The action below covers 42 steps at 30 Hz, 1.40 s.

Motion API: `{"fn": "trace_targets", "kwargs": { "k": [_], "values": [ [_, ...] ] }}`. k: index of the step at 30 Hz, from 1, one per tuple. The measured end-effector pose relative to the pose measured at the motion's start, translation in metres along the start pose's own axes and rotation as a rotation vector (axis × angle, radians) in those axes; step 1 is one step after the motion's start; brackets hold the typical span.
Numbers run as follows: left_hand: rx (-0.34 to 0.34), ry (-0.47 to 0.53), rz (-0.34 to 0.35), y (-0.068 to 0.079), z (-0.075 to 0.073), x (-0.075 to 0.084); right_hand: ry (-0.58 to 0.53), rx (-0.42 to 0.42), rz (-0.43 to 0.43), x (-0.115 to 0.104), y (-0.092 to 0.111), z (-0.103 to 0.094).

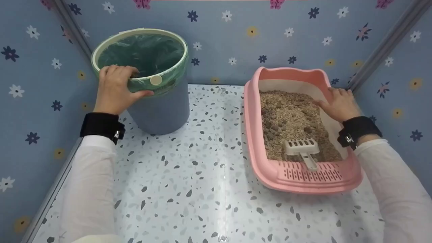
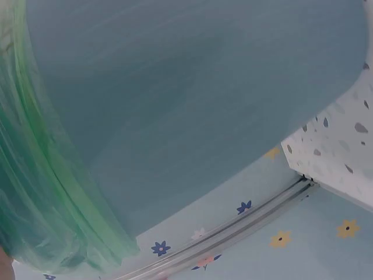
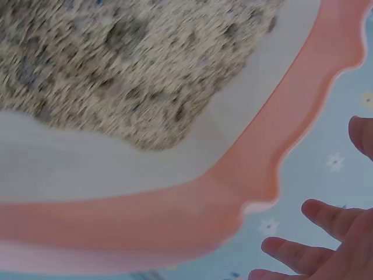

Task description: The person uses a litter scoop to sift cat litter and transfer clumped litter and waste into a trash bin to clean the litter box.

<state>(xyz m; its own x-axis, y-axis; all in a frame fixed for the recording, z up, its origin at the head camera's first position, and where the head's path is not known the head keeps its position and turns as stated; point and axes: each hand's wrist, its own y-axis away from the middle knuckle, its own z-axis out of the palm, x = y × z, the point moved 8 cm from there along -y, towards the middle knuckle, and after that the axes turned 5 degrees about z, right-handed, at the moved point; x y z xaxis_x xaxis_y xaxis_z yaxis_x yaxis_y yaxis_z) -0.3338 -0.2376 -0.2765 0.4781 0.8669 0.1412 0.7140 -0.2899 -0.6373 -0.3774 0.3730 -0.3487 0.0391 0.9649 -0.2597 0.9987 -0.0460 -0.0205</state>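
My left hand grips the near left rim of a round blue-grey trash can, fingers over the edge and thumb outside. A green trash bag lines the can and folds over its rim; the left wrist view shows the bag close up. At the right wall of a pink litter box, my right hand has its fingers spread, and the right wrist view shows the fingers beside the rim. Clumpy tan cat litter fills the box. A beige litter scoop lies on it, handle over the slotted front step.
Flowered blue panels enclose the space at the back and both sides, with grey trim in the corners. The speckled white floor runs between the can and the litter box and toward me.
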Motion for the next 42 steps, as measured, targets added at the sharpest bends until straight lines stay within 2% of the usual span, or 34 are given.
{"fn": "trace_targets", "kwargs": {
  "k": [5,8,11,15,29,35,42],
  "values": [
    [0.024,-0.011,-0.002,0.000,0.000,0.001,-0.013,-0.017,0.093,0.033,-0.001,0.005],
    [0.029,-0.033,-0.007,0.000,0.000,0.001,-0.032,-0.094,0.155,0.050,0.000,0.014],
    [0.031,-0.066,-0.009,-0.002,0.001,0.002,-0.053,-0.180,0.172,0.058,0.003,0.023],
    [0.045,-0.104,-0.001,-0.004,0.001,0.003,-0.076,-0.233,0.158,0.057,0.007,0.026],
    [0.096,-0.104,0.043,-0.004,0.001,0.004,0.014,-0.213,0.076,0.053,0.004,0.027],
    [0.123,-0.091,0.054,-0.004,0.003,0.008,-0.009,-0.201,0.077,0.055,0.005,0.027],
    [0.114,-0.086,0.051,0.000,0.002,0.014,-0.002,-0.199,0.072,0.056,0.006,0.026]
  ]
}}
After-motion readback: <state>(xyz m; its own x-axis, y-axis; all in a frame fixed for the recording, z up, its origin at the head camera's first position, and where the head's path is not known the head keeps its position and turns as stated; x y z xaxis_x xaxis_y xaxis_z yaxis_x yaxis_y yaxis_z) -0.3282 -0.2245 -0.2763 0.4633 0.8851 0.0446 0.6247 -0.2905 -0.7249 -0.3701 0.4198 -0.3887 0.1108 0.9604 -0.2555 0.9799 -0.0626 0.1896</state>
